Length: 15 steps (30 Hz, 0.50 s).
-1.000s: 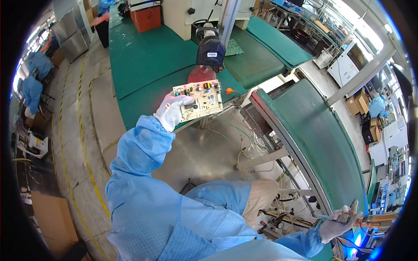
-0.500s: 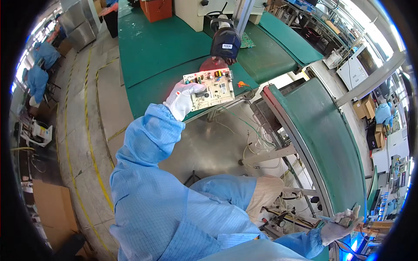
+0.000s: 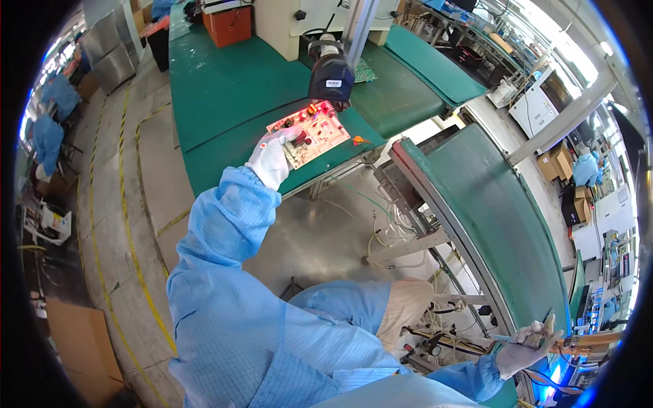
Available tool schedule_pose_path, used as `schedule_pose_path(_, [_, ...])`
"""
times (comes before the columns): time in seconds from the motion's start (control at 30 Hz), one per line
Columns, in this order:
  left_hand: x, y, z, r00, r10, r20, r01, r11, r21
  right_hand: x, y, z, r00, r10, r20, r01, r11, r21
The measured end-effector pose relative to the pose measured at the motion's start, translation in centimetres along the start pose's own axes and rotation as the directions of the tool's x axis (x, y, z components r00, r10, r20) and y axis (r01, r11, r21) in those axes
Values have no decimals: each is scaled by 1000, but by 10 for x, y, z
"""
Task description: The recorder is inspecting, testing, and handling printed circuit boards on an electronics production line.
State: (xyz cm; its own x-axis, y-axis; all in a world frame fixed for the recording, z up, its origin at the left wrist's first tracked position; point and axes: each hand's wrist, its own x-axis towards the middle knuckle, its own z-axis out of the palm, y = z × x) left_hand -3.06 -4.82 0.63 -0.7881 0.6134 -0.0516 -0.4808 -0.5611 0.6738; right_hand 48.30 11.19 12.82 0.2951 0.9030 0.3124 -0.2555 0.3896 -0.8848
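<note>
A pale circuit board [image 3: 318, 138] with several small components is in my left hand [image 3: 271, 158], which wears a white glove and grips the board's left edge. The board is tilted above the green table's front edge, just below a dark scanner head [image 3: 331, 81], and red light falls across it. At the lower right my right hand [image 3: 527, 350], also gloved, is beside the end of the curved green conveyor. Its fingers are partly bent and apart, and I make out nothing held in them.
The green-topped table [image 3: 231, 88] bears an orange-red box [image 3: 228, 27] and a pale machine housing. Another green board [image 3: 365, 71] lies behind the scanner. A metal post [image 3: 360, 30] rises beside it. The curved conveyor [image 3: 486, 211] runs down the right. Cables hang under the table.
My left hand has turned the board and brought it under the scanner, whose red light now spreads over it. The view has shifted slightly. My right hand stays near the conveyor's end.
</note>
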Motion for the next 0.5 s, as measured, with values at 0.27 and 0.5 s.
schedule_pose_path(0.27, [14, -15, -17, 997, -3, -82, 0, 999, -32, 4, 0, -8, 999, -7, 42, 7, 1000, -5])
schedule_pose_path(0.5, [-11, -4, 19, 985, -153, -72, 149, 987, -68, 6, 3, -5, 1000, -12, -22, 13, 999, 31])
